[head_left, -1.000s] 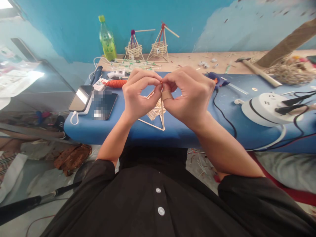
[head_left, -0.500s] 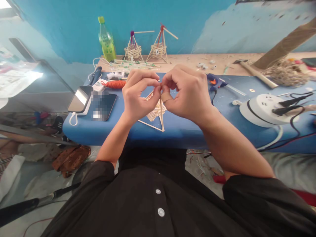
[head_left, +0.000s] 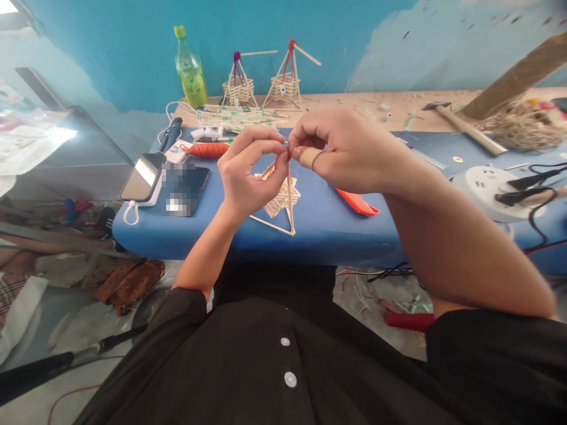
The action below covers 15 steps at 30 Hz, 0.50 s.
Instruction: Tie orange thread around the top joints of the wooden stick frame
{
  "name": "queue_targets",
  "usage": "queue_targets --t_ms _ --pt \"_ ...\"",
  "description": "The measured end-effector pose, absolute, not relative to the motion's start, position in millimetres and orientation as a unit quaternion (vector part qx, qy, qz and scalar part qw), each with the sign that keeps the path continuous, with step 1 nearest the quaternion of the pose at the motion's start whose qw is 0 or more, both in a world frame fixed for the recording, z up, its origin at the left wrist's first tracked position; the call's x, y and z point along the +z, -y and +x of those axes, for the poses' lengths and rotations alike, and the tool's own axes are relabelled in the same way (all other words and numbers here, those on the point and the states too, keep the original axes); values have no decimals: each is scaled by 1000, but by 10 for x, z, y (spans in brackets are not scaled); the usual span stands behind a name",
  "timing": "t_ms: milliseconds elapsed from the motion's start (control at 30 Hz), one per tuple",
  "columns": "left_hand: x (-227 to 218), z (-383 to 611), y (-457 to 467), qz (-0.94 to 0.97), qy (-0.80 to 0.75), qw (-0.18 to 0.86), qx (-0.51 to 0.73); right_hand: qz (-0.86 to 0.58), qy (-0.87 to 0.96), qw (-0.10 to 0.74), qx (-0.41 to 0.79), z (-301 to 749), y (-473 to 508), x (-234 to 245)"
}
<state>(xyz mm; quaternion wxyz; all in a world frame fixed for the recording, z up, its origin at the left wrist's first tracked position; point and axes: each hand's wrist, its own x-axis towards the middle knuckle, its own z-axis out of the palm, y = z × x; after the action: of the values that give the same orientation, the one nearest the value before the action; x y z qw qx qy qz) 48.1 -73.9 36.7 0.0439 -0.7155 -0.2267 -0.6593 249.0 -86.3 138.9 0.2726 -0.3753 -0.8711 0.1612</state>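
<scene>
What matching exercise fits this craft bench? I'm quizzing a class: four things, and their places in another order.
Things:
1. bottle
2. hammer
3. phone
4. stick frame

Places:
A. below the pinching left hand and right hand
B. far right of the bench
C. by the wall, far left
D. near left corner of the blue top

Pairs: 1-C, 2-B, 3-D, 4-A

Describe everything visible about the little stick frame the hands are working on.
The stick frame is a small pyramid of thin pale wooden sticks with a woven stick basket hung inside. It stands upright on the blue table, near its front edge. At its apex, the left hand and right hand pinch red thread. The right hand hides part of the frame.
</scene>
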Motion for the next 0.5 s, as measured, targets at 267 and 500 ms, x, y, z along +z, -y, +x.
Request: queue_targets --t_ms 267,500 --pt "332 490 708 -706 214 43 -674 -364 901 211 103 2543 776 1505" --pt "328 505 735 -688 200 63 -695 -402 883 197 141 2493 861 1559"
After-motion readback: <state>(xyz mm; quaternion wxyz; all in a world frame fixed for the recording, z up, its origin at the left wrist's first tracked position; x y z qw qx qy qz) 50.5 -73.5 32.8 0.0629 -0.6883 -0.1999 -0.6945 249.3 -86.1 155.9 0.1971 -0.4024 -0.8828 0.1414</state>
